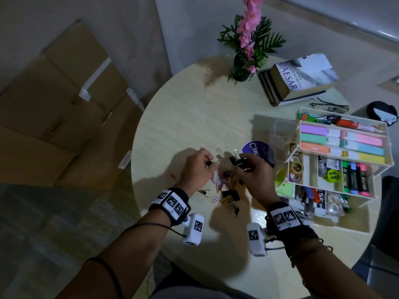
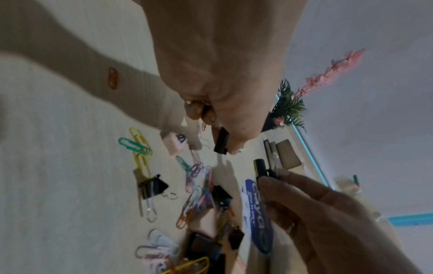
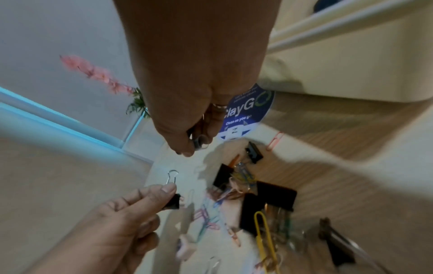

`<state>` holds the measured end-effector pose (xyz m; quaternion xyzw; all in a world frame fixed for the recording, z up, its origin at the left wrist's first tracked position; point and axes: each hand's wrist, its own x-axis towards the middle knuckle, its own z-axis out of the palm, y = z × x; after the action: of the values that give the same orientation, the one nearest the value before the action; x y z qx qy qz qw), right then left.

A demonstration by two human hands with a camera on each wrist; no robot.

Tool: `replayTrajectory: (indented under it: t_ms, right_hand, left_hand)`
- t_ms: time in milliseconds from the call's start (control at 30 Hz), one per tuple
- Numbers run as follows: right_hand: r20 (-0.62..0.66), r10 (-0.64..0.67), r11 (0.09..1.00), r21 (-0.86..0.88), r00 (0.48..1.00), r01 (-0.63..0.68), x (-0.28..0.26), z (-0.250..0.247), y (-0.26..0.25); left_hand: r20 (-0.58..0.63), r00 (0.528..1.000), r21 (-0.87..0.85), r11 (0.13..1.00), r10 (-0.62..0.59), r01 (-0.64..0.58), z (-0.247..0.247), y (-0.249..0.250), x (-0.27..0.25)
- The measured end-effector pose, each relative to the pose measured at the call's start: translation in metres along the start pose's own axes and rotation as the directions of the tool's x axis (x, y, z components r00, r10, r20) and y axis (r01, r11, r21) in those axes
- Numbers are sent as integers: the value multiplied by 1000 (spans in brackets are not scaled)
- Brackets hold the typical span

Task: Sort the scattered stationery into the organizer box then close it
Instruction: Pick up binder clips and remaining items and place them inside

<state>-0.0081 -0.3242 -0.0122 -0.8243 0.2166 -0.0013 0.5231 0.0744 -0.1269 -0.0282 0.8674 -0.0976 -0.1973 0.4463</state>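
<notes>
My left hand [image 1: 207, 164] pinches a small black binder clip [image 1: 209, 162] just above the round table [image 1: 194, 117]. The left wrist view shows that clip [image 2: 221, 141] between thumb and finger. To its right, my right hand [image 1: 245, 164] grips a bunch of black binder clips [image 1: 238, 161] with wire handles sticking up. A pile of coloured paper clips and black binder clips [image 1: 224, 190] lies between and below both hands, with a pink eraser [image 2: 174, 144] among them. The open white tiered organizer box [image 1: 389, 145] stands at the right, holding highlighters, markers, tape rolls and pens.
A round blue sticker [image 1: 258, 152] lies on the table beside the box. At the back stand a potted plant with pink flowers [image 1: 248, 50], stacked books [image 1: 302, 78] and glasses [image 1: 330, 105]. Cardboard boxes [image 1: 64, 104] sit on the floor left of the table.
</notes>
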Motion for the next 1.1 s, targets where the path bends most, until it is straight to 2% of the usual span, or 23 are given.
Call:
replayTrajectory:
  t_ms: [100,167,300,367,433,567,633,767,900,933,967,1000,1067,1100]
  right_hand:
    - [20,113,950,291,993,-114,-24,-12,-6]
    - [42,140,895,422,989,-144,-43,-29,-10]
    - [37,91,852,515,995,-97,-79,-72,-11]
    - [17,129,810,575,991,-115,-92,-96,-4]
    - [54,196,714,676,979,-180,-103,-121,3]
    - [251,265,401,849,931,-343,-125,-163,6]
    - [291,255,348,862,922,-369,-131,-179,14]
    - [287,257,390,843,923,-371,-133,-194,26]
    - [291,212,374,857,933,-353,-130,-205,41]
    - [298,206,399,844,932,-358,-127,-205,46]
    - [296,204,461,812,933,-358,-123,-205,50]
    - [281,207,565,747,937,-349,-118,-204,56]
    - [239,188,827,484,953,-285,-103,-201,65]
    - [243,146,914,338,959,-224,-95,-198,69]
  left_hand:
    - [23,1000,-86,996,19,-17,-4,10,-5]
    - [85,996,-142,990,27,-15,-2,22,-10]
    - [230,973,-122,993,34,-6,15,45,-24]
    - [297,954,-118,993,39,-4,28,57,-34]
    - [348,937,-138,990,42,7,41,71,-43]
    - [458,889,-176,983,27,61,64,97,-60]
    - [491,871,-154,987,33,50,77,111,-67]
    - [498,867,-116,992,19,46,97,125,-77]
    - [475,880,-104,993,7,49,106,133,-83]
    - [469,883,-108,993,4,53,107,134,-84]
    - [462,887,-105,993,-2,57,108,135,-85]
    - [453,891,-106,992,-8,62,109,136,-86]
    - [428,904,-105,993,-10,61,109,137,-88]
    - [414,910,-104,993,-8,56,109,137,-90]
